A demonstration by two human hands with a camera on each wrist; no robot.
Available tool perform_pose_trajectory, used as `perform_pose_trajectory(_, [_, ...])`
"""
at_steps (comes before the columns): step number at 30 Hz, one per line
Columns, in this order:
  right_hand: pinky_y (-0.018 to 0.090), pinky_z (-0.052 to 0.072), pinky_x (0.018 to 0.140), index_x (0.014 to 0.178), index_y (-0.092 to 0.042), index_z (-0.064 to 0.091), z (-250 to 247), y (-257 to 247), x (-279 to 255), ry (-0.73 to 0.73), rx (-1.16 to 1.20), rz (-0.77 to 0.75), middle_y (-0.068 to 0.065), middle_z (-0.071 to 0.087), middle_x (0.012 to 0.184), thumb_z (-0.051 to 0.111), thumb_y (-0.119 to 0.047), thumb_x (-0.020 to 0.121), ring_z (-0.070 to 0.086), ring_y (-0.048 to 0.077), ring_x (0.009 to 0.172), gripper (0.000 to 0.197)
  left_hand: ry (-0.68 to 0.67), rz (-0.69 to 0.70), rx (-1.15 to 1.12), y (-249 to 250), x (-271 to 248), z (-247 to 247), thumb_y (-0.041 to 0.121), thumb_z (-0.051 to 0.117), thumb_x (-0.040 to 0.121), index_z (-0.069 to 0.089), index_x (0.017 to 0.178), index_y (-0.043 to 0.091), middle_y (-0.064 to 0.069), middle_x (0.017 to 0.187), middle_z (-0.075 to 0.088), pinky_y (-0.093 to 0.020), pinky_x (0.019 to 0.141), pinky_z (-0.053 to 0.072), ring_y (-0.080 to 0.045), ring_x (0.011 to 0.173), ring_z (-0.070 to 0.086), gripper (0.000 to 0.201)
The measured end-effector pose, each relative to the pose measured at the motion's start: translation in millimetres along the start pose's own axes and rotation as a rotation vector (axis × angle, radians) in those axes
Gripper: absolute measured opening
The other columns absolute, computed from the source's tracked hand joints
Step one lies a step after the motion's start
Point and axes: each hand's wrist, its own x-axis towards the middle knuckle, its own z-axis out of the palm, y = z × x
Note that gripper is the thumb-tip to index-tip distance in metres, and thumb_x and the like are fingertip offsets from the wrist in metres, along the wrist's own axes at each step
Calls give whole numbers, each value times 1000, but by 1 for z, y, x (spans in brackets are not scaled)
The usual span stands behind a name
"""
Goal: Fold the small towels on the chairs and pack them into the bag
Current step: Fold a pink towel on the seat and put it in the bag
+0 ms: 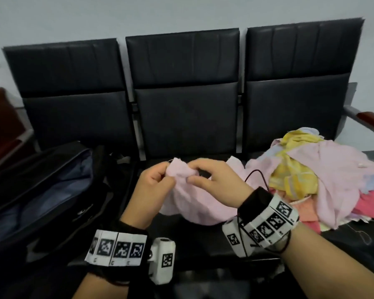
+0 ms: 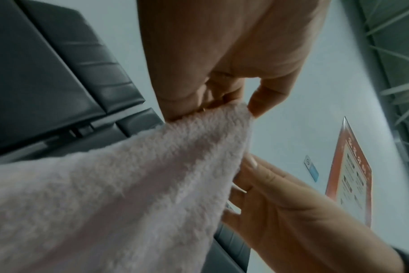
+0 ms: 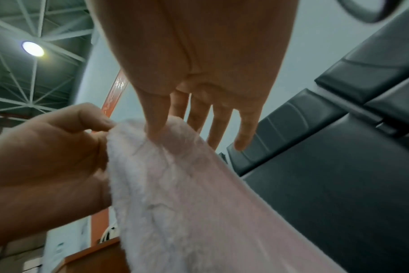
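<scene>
Your left hand [image 1: 153,182] and right hand [image 1: 214,180] are both pinching the pink towel [image 1: 190,201], its lower folds hiding the middle black seat [image 1: 181,117]; the grey wall [image 1: 73,18] is standing behind.

Pale pink towel [image 1: 183,190], black chairs [image 1: 183,117], black bag [image 1: 41,190] with seemingly blue lining.

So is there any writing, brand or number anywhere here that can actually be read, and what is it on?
None can be read.
Orange-framed notice on the wall: rows of print, too blurred.
Small blue sign beside it: a round symbol, text too small.
Wristbands: black-and-white square code patterns, with tiny unreadable marks beneath.
Black bag: a small pale mark, too blurred.
Pink towel: no label shows.
</scene>
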Motion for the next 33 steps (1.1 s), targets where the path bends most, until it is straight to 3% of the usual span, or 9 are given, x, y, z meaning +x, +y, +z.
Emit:
perform_pose_trajectory(4, [26,50,68,81,-23,70,20,-6,5,75,40,-20,-6,67,77,75,-25,85,60,9,71,7,55,-24,73,-14,-10,-23,14,52,71,53,75,-4,-15,68,51,-37,63,38,-16,67,47,18])
perform_pose_trajectory(8, [23,48,64,80,-23,69,35,-12,6,61,18,-44,-6,65,74,74,-23,87,58,8,68,8,5,-91,-1,-20,-17,-36,14,61,77,66,82,13,4,73,66,-21,61,47,-6,70,59,8])
perform_pose_trajectory(12, [26,49,68,87,-19,70,44,-18,7,28,-41,-64,-6,65,79,68,-19,89,59,10,75,2,-81,-61,38,-25,-18,-37,20,72,84,70,96,19,3,81,70,-18,68,50,-7,76,63,13])
perform_pose_trajectory(16, [20,46,63,84,-23,67,47,-7,5,-56,-49,-30,-7,63,74,67,-26,92,58,6,69,9,71,65,210,-32,-17,-43,13,69,89,66,81,23,2,78,67,-18,67,48,-5,73,61,13])
perform_pose_trajectory(20, [28,41,64,65,-26,53,49,22,-4,-168,-106,20,-6,50,61,70,-27,90,46,7,61,30,229,135,130,-31,-17,-61,21,61,88,62,85,21,5,82,66,-22,75,48,-7,80,60,3])
perform_pose_trajectory(22, [22,36,61,59,-31,46,43,40,-9,-130,-153,47,-9,43,55,74,-27,87,44,5,58,40,341,149,75,-31,-16,-77,24,59,88,61,87,22,4,85,65,-28,77,47,-9,82,58,3])
perform_pose_trajectory(26, [24,39,61,70,-13,67,16,71,-17,-59,-181,162,-2,56,60,79,-29,82,48,4,59,24,596,173,47,-32,-15,-119,28,58,87,60,86,29,2,85,57,-40,78,41,-19,83,49,3])
perform_pose_trajectory(29, [25,39,58,69,-17,68,-2,84,-20,57,-197,204,-4,56,58,79,-28,81,46,4,56,20,765,139,107,-36,-15,-145,34,58,85,61,82,34,7,84,58,-41,77,43,-18,82,51,4])
perform_pose_trajectory(33, [18,43,58,72,-24,68,-6,78,-17,135,-82,196,-4,64,65,79,-29,81,56,5,60,15,783,25,186,-55,-15,-145,36,58,81,59,78,30,6,80,60,-36,73,44,-12,76,53,7])
